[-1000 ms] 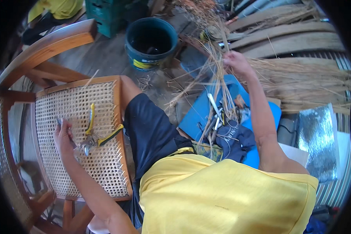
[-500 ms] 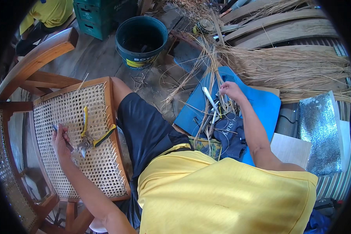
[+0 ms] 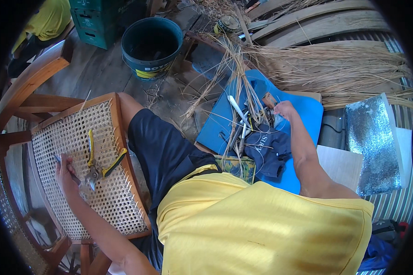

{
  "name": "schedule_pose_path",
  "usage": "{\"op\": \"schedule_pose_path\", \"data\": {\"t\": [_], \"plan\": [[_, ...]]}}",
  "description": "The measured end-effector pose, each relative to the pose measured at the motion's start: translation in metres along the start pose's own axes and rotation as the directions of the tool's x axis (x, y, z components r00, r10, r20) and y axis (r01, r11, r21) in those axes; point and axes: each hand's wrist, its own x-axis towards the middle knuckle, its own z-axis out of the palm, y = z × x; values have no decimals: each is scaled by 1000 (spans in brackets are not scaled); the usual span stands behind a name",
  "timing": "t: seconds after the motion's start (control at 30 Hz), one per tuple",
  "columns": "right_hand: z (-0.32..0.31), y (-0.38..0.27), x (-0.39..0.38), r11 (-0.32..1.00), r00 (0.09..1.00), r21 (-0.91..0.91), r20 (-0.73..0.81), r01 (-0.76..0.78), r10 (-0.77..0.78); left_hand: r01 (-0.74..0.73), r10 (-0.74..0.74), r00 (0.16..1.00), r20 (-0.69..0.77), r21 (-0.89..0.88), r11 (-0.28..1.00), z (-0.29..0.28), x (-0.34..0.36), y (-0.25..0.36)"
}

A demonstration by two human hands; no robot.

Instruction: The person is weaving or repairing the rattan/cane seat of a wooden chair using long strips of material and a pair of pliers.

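Note:
On the left, my left hand (image 3: 66, 176) is closed around a slim dark rod-like tool (image 3: 74, 178), over the woven cane seat (image 3: 85, 201) of a wooden chair. Yellow-handled pruning shears (image 3: 94, 170) lie spread on the weave beside that hand. My right hand (image 3: 285, 110) reaches out to the right with its fingers closed on a small brown piece (image 3: 269, 100), whose kind I cannot make out. Beneath it a blue mat (image 3: 305, 123) carries a heap of white- and dark-handled tools (image 3: 237, 110), loose cane strands and a dark cloth (image 3: 270, 149).
A dark green bucket (image 3: 151, 50) stands ahead, with green crates (image 3: 94, 27) behind it. Long cane strands (image 3: 335, 64) spread across the far right beside curved wooden pieces (image 3: 326, 27). A silver foil sheet (image 3: 371, 142) lies at right. Another person's yellow shirt (image 3: 48, 18) shows far left.
My right hand has shifted slightly within the tool heap, and a brown piece now shows at its fingers. The whole view has shifted a little; my left hand keeps its hold.

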Motion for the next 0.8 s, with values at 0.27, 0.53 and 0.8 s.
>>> {"op": "schedule_pose_path", "data": {"t": [0.27,0.53,0.8], "plan": [[-25,-23,46,993,969,112,-241,-21,47,-6,7,1000,24,-35,999,-17,1,11],[39,-226,-41,746,807,476,117,466,-579,-40,56,991,-119,136,990,21,-19,21],[206,-442,-267,-260,-267,75,119,963,-956,0,58,981,-184,302,953,45,-36,30]]}}
